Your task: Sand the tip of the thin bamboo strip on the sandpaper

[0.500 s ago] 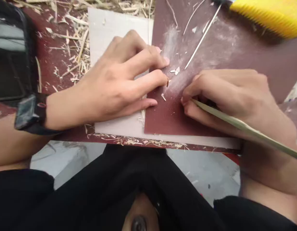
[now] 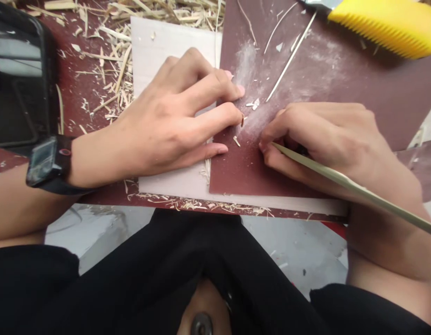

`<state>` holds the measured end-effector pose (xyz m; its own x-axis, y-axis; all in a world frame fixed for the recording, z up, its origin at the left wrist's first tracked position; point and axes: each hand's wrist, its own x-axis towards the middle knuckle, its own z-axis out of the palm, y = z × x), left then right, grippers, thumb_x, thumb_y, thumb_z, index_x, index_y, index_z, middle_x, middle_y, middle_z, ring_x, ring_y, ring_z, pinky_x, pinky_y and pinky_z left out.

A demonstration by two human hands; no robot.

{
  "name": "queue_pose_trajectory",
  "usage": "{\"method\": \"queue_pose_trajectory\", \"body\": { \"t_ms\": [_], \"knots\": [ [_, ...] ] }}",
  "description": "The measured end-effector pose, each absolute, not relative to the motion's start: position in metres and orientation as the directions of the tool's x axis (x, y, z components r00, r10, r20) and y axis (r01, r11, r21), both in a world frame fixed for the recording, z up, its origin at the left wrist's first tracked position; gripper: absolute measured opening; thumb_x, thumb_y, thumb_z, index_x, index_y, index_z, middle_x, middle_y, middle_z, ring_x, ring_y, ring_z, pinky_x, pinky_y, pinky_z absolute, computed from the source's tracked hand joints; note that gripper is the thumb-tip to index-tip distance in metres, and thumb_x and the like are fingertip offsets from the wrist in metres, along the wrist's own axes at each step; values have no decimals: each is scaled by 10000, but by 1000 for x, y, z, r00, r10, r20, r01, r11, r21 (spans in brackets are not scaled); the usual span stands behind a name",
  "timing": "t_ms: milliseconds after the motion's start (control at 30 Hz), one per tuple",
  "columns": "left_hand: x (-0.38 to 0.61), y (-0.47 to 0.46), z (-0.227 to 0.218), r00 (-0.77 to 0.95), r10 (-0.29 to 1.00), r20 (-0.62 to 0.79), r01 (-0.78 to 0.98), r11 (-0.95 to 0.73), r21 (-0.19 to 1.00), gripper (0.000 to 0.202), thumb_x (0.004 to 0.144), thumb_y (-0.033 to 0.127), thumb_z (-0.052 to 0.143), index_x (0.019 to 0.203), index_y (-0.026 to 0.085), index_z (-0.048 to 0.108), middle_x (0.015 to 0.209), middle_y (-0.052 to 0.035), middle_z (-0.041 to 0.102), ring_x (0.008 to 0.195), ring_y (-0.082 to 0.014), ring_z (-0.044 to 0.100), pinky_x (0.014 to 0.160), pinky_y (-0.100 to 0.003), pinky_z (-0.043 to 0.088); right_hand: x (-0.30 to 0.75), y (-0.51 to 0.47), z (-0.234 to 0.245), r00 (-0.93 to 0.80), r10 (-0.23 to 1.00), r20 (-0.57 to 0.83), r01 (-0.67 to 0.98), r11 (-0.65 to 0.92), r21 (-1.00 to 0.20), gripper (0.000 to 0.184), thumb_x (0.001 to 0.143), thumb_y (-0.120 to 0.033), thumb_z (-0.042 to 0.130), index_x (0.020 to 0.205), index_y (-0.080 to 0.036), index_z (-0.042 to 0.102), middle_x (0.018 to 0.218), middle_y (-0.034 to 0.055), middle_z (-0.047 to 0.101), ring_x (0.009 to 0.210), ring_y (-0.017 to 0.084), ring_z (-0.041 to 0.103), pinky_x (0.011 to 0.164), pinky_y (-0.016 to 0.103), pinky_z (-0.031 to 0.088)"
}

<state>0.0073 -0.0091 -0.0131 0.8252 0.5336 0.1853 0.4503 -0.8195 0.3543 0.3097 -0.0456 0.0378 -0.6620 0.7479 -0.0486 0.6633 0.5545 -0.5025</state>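
Note:
My left hand [image 2: 180, 114] lies with fingers apart across a pale board [image 2: 166, 35] and the left edge of a reddish-brown sheet [image 2: 236, 177] that looks like sandpaper. A tiny dark brown bit [image 2: 242, 121] shows at one fingertip; whether it is stuck there I cannot tell. Low over the sheet, my right hand [image 2: 327, 135] is closed, pinching a long thin greenish strip [image 2: 341, 179], like bamboo, between thumb and finger. The strip slants past the wrist and out at the right edge. White dust and small chips [image 2: 253, 104] lie between the hands.
A yellow brush [image 2: 386, 28] rests at the top right, near a thin pale sliver [image 2: 292, 56] on the sheet. Shavings [image 2: 121, 70] litter the red tabletop [image 2: 76, 88] at the left. A black glossy-topped object [image 2: 20, 74] stands at the far left.
My right hand and the strip have shifted slightly left. The left hand stays nearly in place on the sheet. The view itself has moved a little.

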Motion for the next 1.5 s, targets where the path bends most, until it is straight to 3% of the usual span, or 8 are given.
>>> {"method": "queue_pose_trajectory", "body": {
  "t_ms": [300,433,667,900,1133,1300,1500],
  "knots": [
    [7,-9,-13,839,513,183,452,-843,293,423,1087,367,693,1475,226,599,1635,-116,623,1501,-408,598,1190,-675,602,316,-40,31,-717,697,8,598,621,-507,38,1152,-237,586,1116,-243,575,905,-5,671,761,110,585,683,339,336],
    [7,-9,-12,844,519,135,462,-831,308,438,1078,337,700,1488,221,600,1646,-115,601,1530,-404,572,1218,-687,586,314,-43,33,-674,737,-46,652,566,-504,77,1155,-266,584,1087,-233,599,938,6,703,794,125,623,705,339,369],
    [8,-7,-9,851,491,186,437,-859,268,411,1102,385,664,1463,212,574,1643,-124,618,1476,-437,631,1119,-692,653,307,-49,38,-638,767,-69,682,522,-512,125,1156,-248,580,1035,-220,594,952,9,707,791,128,621,732,341,366],
    [2,-2,-4,880,466,90,425,-858,288,480,1091,376,691,1531,252,544,1690,-100,566,1550,-415,583,1180,-690,629,303,-50,42,-625,772,-112,709,503,-494,195,1169,-244,532,979,-216,559,930,20,672,798,127,554,746,357,359],
    [5,-13,-18,832,518,200,464,-846,262,448,1090,351,676,1502,214,565,1674,-100,594,1544,-380,573,1291,-671,562,303,-49,45,-613,769,-180,743,484,-462,194,1166,-243,487,984,-223,549,910,29,649,799,148,536,757,372,345],
    [5,-12,-12,829,528,184,466,-834,295,456,1088,390,686,1517,272,585,1680,-82,617,1556,-392,599,1238,-678,602,313,-41,34,-707,703,-72,641,595,-484,114,1134,-246,547,1020,-240,552,882,16,640,752,146,504,725,387,320],
    [5,-11,-6,841,519,156,466,-839,281,498,1066,369,718,1529,255,573,1690,-104,615,1542,-413,613,1234,-688,617,310,-40,36,-668,725,-168,710,553,-437,206,1153,-295,479,996,-233,597,895,42,665,768,162,524,748,377,328]
  ]
}}
